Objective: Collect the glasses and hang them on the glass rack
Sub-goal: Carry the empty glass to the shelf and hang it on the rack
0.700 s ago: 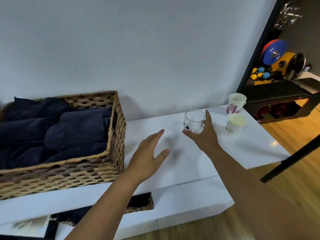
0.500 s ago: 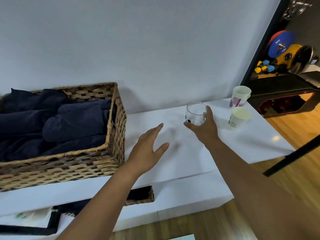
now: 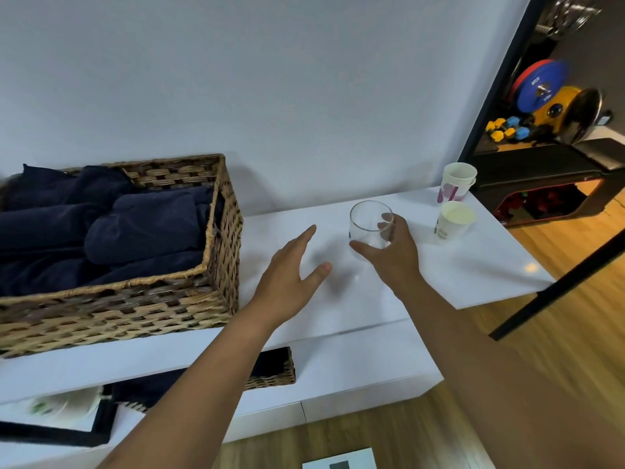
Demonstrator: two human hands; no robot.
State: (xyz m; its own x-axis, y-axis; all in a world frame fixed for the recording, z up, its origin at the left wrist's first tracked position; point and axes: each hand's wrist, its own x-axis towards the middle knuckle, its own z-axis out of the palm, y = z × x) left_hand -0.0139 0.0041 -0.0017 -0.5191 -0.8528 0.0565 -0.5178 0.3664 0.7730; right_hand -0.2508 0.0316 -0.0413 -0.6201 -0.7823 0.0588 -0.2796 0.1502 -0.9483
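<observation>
A glossy white tabletop [image 3: 456,265] stands against a pale wall [image 3: 270,79], above a wood floor [image 3: 575,333]. The right hand [image 3: 392,252] grasps a clear tumbler [image 3: 370,228], thumb and fingers curled round it just above the surface. At its 9 o'clock the left hand [image 3: 291,272] hovers with fingers straight and spread, holding nothing. At the tumbler's 3 o'clock stand a paper cup [image 3: 451,223] and stacked paper cups [image 3: 456,182]. A wicker basket [image 3: 135,299] of dark towels [image 3: 118,228] sits at 9 o'clock; weight plates [image 3: 541,86] at 2 o'clock.
</observation>
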